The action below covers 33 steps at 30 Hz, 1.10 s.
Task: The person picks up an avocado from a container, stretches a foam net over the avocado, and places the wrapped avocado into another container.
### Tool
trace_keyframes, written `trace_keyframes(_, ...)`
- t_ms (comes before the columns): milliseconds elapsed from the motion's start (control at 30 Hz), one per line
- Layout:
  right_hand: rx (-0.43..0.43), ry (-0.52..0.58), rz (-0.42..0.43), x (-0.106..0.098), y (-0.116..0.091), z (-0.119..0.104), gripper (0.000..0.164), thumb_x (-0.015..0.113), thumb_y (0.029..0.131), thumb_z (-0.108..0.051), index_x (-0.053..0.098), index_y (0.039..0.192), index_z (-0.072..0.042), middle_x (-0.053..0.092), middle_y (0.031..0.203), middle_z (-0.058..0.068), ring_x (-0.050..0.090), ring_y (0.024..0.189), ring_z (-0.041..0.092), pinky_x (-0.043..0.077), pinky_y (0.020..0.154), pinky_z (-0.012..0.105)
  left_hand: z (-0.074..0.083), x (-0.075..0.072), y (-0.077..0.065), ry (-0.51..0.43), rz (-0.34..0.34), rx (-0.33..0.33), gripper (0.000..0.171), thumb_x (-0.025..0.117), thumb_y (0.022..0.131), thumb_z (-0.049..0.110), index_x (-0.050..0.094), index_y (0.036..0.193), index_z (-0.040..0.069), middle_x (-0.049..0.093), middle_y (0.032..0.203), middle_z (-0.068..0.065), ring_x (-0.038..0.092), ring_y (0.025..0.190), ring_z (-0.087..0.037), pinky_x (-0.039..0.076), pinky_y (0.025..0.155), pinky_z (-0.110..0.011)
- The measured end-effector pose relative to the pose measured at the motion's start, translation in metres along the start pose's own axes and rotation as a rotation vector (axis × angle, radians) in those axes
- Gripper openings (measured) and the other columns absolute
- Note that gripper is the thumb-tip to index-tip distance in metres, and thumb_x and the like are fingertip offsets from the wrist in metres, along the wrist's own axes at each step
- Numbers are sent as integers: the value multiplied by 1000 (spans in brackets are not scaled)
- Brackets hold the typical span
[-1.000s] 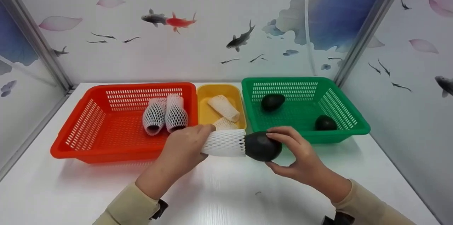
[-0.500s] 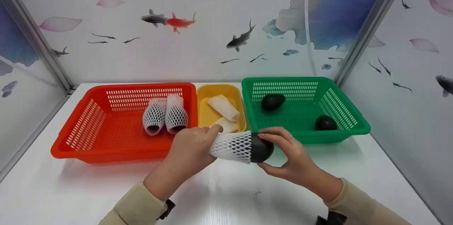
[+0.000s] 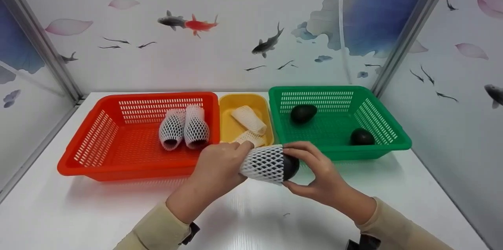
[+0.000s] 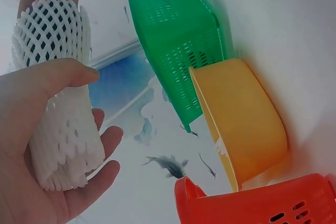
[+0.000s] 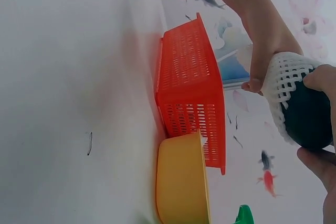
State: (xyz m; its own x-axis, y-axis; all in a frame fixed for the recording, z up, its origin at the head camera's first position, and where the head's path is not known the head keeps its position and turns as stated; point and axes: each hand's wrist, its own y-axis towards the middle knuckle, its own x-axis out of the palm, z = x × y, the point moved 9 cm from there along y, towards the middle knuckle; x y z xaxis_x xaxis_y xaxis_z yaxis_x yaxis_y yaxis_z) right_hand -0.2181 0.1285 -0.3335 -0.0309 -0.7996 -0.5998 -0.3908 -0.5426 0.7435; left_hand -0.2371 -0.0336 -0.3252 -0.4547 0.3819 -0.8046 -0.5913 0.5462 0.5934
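A dark avocado (image 3: 290, 166) sits most of the way inside a white foam net sleeve (image 3: 264, 164), its rounded end bare on the right. My left hand (image 3: 222, 165) grips the narrow end of the sleeve; in the left wrist view the thumb and fingers curl round the sleeve (image 4: 65, 108). My right hand (image 3: 320, 171) pinches the bare end of the avocado (image 5: 310, 114) between thumb and fingers, close to the sleeve's stretched mouth. Both hands are over the white table, in front of the yellow bin.
The red basket (image 3: 118, 169) at left holds two sleeved avocados (image 3: 196, 128). Loose foam net sleeves (image 3: 249, 119) lie in the yellow bin (image 3: 227, 104) in the middle. Two bare avocados (image 3: 303, 113) rest in the green basket (image 3: 342, 149) at right. A thin dark mark (image 3: 286, 214) shows on the table.
The sleeve has slid further over the avocado, so less of its dark end shows. My left hand has moved right and my right hand slightly left, drawing closer together.
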Motion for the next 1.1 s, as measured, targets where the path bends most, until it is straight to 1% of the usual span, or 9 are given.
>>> trace_keyframes(200, 19, 21, -3, 3, -1, 1, 59, 82, 78, -14, 54, 128, 0, 52, 128, 17, 53, 116, 27, 46, 96, 26, 3, 2, 1, -4, -12, 3, 36, 77, 80, 39, 58, 97, 14, 65, 73, -2, 59, 55, -19, 45, 47, -27)
trace_keyframes(367, 55, 85, 19, 4, -4, 5, 64, 87, 71, -3, 52, 124, 3, 52, 127, 19, 53, 116, 26, 51, 89, 25, 4, 1, 1, -12, 18, 13, 34, 77, 79, 37, 59, 94, 13, 66, 72, -3, 59, 55, -19, 42, 45, -28)
trace_keyframes(467, 72, 127, 25, 4, -6, 8, 67, 87, 66, 4, 52, 124, 5, 52, 126, 20, 53, 117, 24, 53, 85, 25, 3, 1, 0, -18, 22, 10, 32, 77, 79, 36, 59, 93, 13, 65, 71, -3, 58, 54, -19, 42, 45, -28)
trace_keyframes(633, 33, 185, 5, 5, -5, 8, 71, 82, 64, 18, 52, 128, 8, 49, 128, 27, 51, 122, 23, 53, 85, 28, -1, 1, -1, -19, 9, -8, 34, 77, 80, 37, 58, 92, 13, 63, 69, -2, 57, 54, -18, 43, 46, -27)
trace_keyframes(733, -12, 219, 24, 3, -3, 6, 70, 78, 62, 23, 54, 126, 11, 48, 125, 31, 52, 122, 23, 53, 84, 29, -3, 0, -1, -26, 8, -17, 35, 78, 80, 38, 58, 92, 12, 63, 70, -2, 57, 56, -18, 43, 47, -27)
trace_keyframes(800, -27, 237, 55, 0, -2, 5, 67, 78, 62, 23, 56, 124, 12, 50, 122, 30, 54, 119, 22, 54, 83, 29, -4, -1, -1, -36, 4, -22, 37, 78, 79, 40, 58, 93, 12, 64, 71, -1, 58, 57, -17, 44, 48, -27)
trace_keyframes(933, -33, 216, 106, -5, -2, 5, 55, 80, 70, 11, 60, 121, 8, 56, 117, 25, 58, 114, 22, 55, 81, 29, -4, -1, 0, -52, -11, -32, 38, 78, 79, 41, 58, 95, 12, 65, 73, -1, 59, 59, -16, 46, 51, -26)
trace_keyframes(1000, -29, 191, 113, -4, -2, 6, 52, 81, 72, 5, 61, 120, 7, 57, 117, 24, 58, 113, 22, 54, 82, 28, -4, -1, 0, -62, -20, -40, 39, 78, 79, 41, 58, 96, 12, 66, 74, 0, 59, 60, -16, 47, 51, -26)
trace_keyframes(1100, -28, 175, 115, -3, -3, 6, 52, 82, 72, 5, 61, 120, 7, 57, 116, 24, 59, 112, 23, 54, 83, 27, -4, -1, 0, -77, -29, -50, 41, 78, 79, 42, 58, 97, 12, 67, 76, 0, 60, 61, -16, 48, 53, -26)
